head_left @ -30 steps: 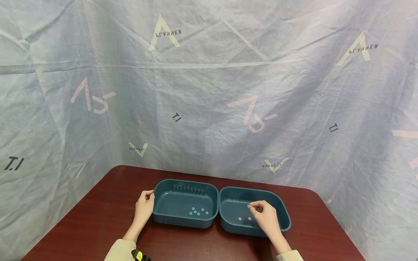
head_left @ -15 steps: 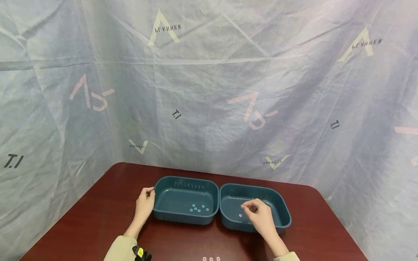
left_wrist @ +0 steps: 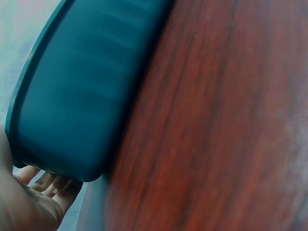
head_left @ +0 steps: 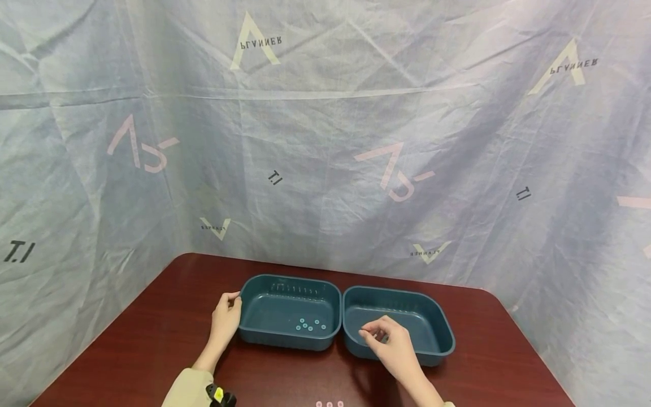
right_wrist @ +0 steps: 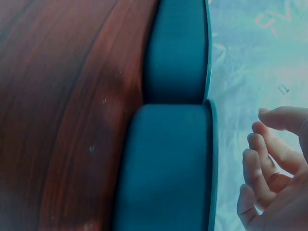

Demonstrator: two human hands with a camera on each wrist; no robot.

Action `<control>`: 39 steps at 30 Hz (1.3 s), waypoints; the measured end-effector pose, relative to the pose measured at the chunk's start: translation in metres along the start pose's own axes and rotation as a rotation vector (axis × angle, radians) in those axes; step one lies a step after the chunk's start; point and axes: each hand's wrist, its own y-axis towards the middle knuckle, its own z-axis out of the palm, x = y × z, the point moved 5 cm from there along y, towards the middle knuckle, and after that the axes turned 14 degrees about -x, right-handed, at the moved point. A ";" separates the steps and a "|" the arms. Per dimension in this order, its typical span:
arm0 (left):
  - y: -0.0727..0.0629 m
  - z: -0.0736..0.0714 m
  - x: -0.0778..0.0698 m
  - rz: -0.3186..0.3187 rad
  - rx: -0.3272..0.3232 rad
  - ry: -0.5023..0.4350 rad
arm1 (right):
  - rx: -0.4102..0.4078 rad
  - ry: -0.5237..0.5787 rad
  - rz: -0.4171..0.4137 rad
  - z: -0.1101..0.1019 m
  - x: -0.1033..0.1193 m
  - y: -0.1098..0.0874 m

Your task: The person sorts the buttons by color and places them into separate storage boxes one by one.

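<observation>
My left hand [head_left: 225, 317] grips the left end of a dark teal tray [head_left: 285, 342]; in the left wrist view its fingers [left_wrist: 48, 185] bend around the tray's corner. Several small blue buttons [head_left: 305, 325] lie inside toward the tray's front right. Above the front left part of a second teal tray [head_left: 432, 358] is my right hand [head_left: 394, 345], thumb and index fingertips close together. The right wrist view shows its fingers [right_wrist: 260, 168] loosely curled, with nothing visible between them. The hand covers part of that tray's floor.
Both trays stand side by side on a dark red wooden table [head_left: 285, 376]. Three pink buttons [head_left: 329, 404] lie in a row at the bottom edge of the head view. A grey printed cloth [head_left: 315, 141] hangs behind and along the sides.
My right hand has moved left and slightly nearer over its tray, and the two pink buttons seen there earlier are now out of sight. My left hand has stayed at its tray.
</observation>
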 end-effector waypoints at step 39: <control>-0.003 -0.002 -0.001 -0.005 0.002 -0.010 | 0.486 0.142 -0.090 0.029 0.016 -0.046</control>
